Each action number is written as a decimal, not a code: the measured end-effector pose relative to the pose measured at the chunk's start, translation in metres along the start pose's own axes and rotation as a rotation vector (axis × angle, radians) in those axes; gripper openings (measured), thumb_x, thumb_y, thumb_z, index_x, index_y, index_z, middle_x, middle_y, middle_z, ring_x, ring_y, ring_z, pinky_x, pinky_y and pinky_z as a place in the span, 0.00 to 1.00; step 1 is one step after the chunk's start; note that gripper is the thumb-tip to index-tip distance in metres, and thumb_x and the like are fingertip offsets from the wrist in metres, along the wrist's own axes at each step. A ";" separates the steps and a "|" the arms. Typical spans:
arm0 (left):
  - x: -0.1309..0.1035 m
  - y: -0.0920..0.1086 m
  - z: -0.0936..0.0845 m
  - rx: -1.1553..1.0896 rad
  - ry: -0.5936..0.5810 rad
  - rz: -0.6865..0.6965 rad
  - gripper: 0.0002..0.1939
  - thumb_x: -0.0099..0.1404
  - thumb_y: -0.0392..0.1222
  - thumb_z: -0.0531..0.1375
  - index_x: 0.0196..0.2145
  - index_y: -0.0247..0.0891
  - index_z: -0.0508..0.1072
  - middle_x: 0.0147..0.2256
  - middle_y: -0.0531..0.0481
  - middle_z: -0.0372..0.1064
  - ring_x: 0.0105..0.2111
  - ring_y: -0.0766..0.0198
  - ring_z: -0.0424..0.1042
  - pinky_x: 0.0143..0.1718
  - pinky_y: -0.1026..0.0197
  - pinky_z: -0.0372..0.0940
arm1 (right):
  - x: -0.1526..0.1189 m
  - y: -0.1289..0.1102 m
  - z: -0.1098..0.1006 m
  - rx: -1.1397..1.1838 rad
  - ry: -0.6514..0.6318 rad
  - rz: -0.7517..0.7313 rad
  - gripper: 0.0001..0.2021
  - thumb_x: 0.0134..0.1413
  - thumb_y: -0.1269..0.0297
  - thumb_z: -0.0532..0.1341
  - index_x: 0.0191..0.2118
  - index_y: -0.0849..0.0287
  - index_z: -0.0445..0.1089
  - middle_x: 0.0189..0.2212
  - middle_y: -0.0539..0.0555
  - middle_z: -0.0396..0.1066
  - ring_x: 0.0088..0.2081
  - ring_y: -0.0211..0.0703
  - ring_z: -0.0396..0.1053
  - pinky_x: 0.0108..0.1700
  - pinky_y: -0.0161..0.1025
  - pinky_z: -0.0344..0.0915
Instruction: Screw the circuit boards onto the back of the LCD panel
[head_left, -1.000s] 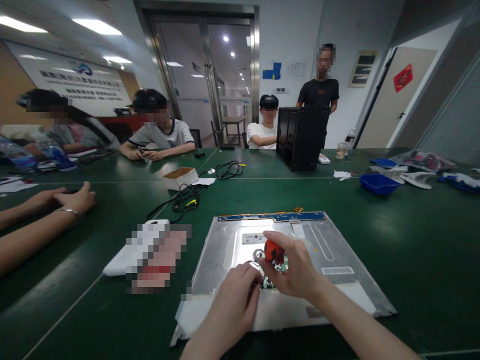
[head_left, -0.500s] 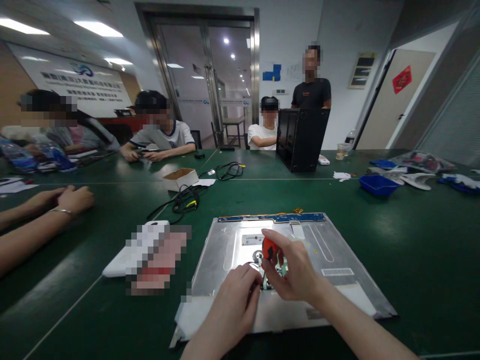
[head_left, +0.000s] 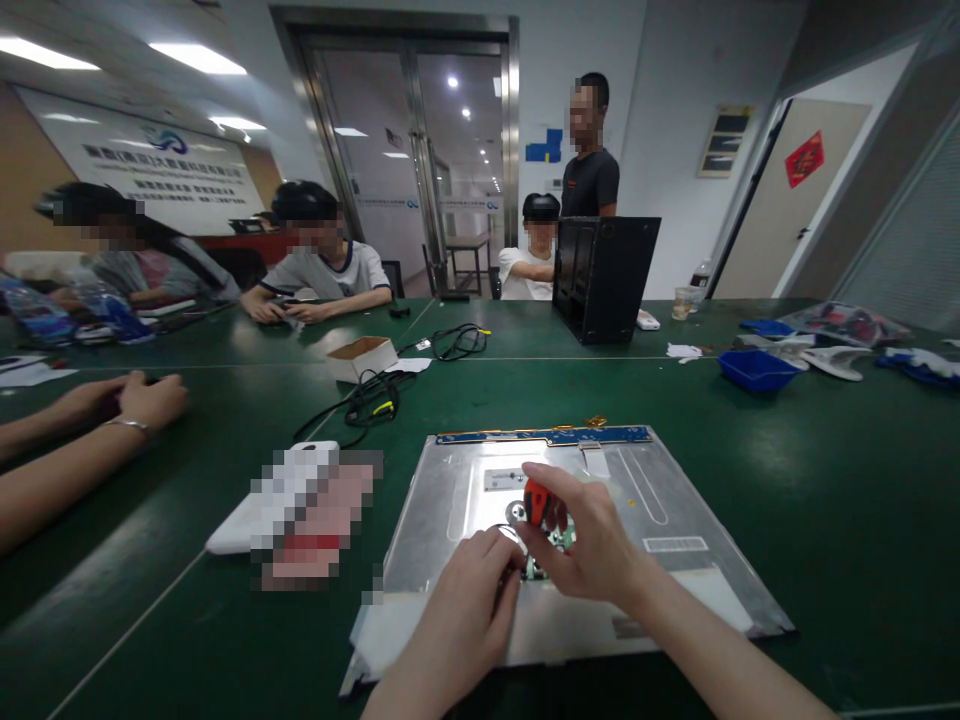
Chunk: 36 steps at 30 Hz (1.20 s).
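Observation:
A flat silver display panel [head_left: 435, 560] lies back side up on the green table, with a blue circuit strip [head_left: 517, 436] along its far edge. My right hand [head_left: 589, 535] is closed round the red and black handle of a screwdriver [head_left: 535, 500], held upright over the panel's middle. Its tip is hidden behind my fingers. Under it a small green circuit board [head_left: 534, 572] shows in part. My left hand [head_left: 476, 590] rests on the panel beside that board, thumb and fingers pinched together; what they grip, if anything, is hidden. A round metal disc [head_left: 514, 513] sits just beyond them.
Left of the panel lies a white phone-like object [head_left: 247, 525]. Beyond are black cables [head_left: 367, 400], an open cardboard box [head_left: 362, 358], a black computer case [head_left: 607, 280] and a blue tray [head_left: 757, 370]. A co-worker's hands [head_left: 150, 400] are at the left; other people are across the table.
The screwdriver handle has turned a little within my right fingers, which have shifted slightly. My left hand stays put. The standing person behind the case has moved left and turned.

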<state>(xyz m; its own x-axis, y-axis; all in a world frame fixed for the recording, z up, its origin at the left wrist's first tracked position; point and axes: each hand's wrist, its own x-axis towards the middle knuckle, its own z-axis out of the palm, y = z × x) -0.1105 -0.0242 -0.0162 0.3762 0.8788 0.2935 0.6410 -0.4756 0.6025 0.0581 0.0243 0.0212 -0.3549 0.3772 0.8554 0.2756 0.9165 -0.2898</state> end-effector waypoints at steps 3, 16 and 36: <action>0.000 0.001 -0.001 -0.001 -0.006 0.005 0.08 0.66 0.35 0.51 0.38 0.39 0.70 0.36 0.43 0.70 0.39 0.53 0.70 0.41 0.53 0.66 | 0.000 0.000 -0.001 0.051 -0.019 -0.013 0.26 0.58 0.70 0.55 0.62 0.60 0.53 0.31 0.51 0.71 0.23 0.36 0.63 0.24 0.35 0.61; 0.001 0.001 -0.001 0.011 0.010 0.000 0.08 0.64 0.34 0.52 0.36 0.39 0.71 0.36 0.44 0.70 0.38 0.53 0.70 0.41 0.53 0.67 | -0.002 -0.001 0.000 -0.057 0.016 0.002 0.21 0.60 0.67 0.54 0.59 0.58 0.54 0.29 0.48 0.68 0.22 0.35 0.61 0.23 0.35 0.60; 0.001 0.001 -0.002 0.006 -0.014 -0.001 0.07 0.66 0.36 0.52 0.37 0.39 0.70 0.35 0.43 0.70 0.38 0.52 0.69 0.41 0.52 0.66 | 0.000 -0.004 -0.002 -0.008 0.005 0.003 0.25 0.57 0.70 0.54 0.60 0.57 0.53 0.28 0.48 0.69 0.22 0.36 0.63 0.23 0.35 0.60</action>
<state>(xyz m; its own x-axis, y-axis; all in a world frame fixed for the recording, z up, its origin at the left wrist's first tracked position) -0.1104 -0.0240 -0.0137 0.3849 0.8785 0.2829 0.6450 -0.4753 0.5983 0.0587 0.0207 0.0235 -0.3497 0.3793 0.8566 0.2838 0.9143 -0.2890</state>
